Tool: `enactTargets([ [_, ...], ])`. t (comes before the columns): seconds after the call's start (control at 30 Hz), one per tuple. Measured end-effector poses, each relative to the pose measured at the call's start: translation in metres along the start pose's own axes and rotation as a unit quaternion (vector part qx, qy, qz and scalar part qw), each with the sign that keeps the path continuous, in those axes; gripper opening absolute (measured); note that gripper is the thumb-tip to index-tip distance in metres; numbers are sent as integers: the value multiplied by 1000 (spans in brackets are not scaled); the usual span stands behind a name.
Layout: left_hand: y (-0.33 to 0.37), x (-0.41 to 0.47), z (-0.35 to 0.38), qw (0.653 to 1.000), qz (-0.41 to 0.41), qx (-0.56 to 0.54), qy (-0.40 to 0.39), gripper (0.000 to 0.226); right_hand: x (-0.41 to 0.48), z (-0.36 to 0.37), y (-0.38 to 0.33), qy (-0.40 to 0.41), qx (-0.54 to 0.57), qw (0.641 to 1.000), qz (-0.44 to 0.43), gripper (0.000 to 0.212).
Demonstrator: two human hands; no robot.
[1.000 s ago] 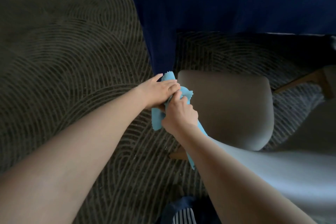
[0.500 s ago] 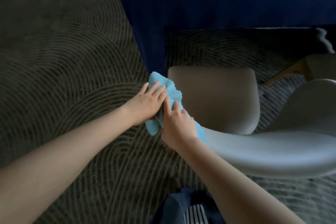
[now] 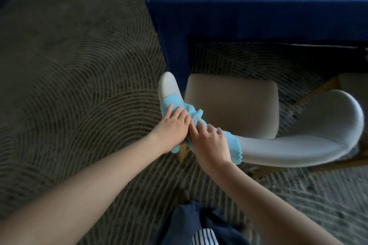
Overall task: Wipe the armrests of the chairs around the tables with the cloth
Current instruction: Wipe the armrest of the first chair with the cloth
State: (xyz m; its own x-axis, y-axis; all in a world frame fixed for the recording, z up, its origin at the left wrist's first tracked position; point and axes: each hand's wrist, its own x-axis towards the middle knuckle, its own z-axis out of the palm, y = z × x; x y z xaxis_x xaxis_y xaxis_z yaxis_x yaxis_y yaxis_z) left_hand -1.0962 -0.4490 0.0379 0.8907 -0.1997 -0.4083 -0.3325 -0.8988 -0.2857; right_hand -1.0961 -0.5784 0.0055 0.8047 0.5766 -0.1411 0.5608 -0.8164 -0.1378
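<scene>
A light blue cloth (image 3: pixel 173 103) is draped over the left armrest (image 3: pixel 168 85) of a pale grey chair (image 3: pixel 298 145) with a beige seat. My left hand (image 3: pixel 173 125) lies on the cloth with fingers stretched forward, pressing it onto the armrest. Just to its right, my right hand (image 3: pixel 211 143) presses the rear part of the cloth, fingers spread and slightly bent. The armrest's white tip sticks out beyond the cloth. The chair's curved back runs to the right.
A table under a dark blue tablecloth (image 3: pixel 258 6) stands just beyond the chair. Another chair's edge (image 3: pixel 354 85) with a wooden leg shows at the right. Patterned dark carpet (image 3: pixel 69 85) covers the floor to the left. My dark clothing (image 3: pixel 199 228) is at the bottom.
Both hands have slid the cloth back along the armrest towards me, baring the white tip. The cloth is now spread out flatter under straighter fingers.
</scene>
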Motion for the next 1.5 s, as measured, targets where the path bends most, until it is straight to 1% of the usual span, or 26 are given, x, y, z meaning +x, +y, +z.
enactTargets([
  [0.07, 25, -3, -4, 1000, -21, -14, 0, 52, -17, 6, 17, 60, 1, 998, -10, 51],
  [0.1, 37, -2, -4, 999, -24, -23, -6, 48, -25, 8, 27, 84, 0, 996, -18, 49],
  [0.2, 76, 1, -11, 998, -42, -49, -10, 49, -49, 10, 58, 111, -12, 993, -49, 50],
  [0.27, 100, 5, -15, 995, -61, -60, 56, 44, -62, 10, 78, 135, -18, 989, -60, 47],
  [0.3, 115, 7, -22, 991, -77, -68, 84, 48, -71, 9, 91, 143, -20, 988, -63, 46],
  [0.33, 126, 9, -26, 990, -83, -76, 91, 52, -77, 9, 100, 145, -18, 987, -66, 46],
  [0.37, 137, 11, -28, 989, -83, -88, 86, 51, -82, 9, 109, 148, -15, 986, -71, 45],
  [0.43, 160, 16, -36, 989, -102, -101, 45, 44, -93, 9, 129, 152, -12, 985, -78, 46],
  [0.5, 180, 21, -42, 985, -129, -106, 42, 46, -102, 9, 146, 161, -7, 983, -85, 47],
  [0.63, 218, 30, -62, 978, -162, -125, 37, 53, -119, 4, 182, 156, -11, 984, -90, 59],
  [0.77, 250, 45, -84, 979, -153, -134, 17, 64, -135, 2, 218, 148, -42, 985, -73, 67],
  [0.87, 268, 61, -97, 973, -154, -167, 29, 61, -143, 5, 246, 152, -50, 986, -56, 72],
  [0.97, 283, 75, -108, 973, -146, -181, 3, 60, -148, 6, 268, 155, -59, 985, -53, 78],
  [1.1, 300, 99, -123, 973, -123, -195, -3, 57, -152, 3, 299, 137, -70, 987, -37, 92],
  [1.27, 315, 137, -142, 973, -86, -212, -18, 54, -149, -3, 333, 122, -68, 990, 4, 90],
  [1.33, 318, 149, -147, 969, -84, -230, -26, 54, -146, -6, 343, 118, -66, 991, 11, 92],
  [1.43, 319, 168, -154, 964, -71, -252, -44, 55, -137, -8, 359, 82, -74, 994, 24, 98],
  [1.5, 319, 184, -157, 960, -62, -266, -56, 55, -126, -10, 370, 61, -69, 995, 35, 97],
])
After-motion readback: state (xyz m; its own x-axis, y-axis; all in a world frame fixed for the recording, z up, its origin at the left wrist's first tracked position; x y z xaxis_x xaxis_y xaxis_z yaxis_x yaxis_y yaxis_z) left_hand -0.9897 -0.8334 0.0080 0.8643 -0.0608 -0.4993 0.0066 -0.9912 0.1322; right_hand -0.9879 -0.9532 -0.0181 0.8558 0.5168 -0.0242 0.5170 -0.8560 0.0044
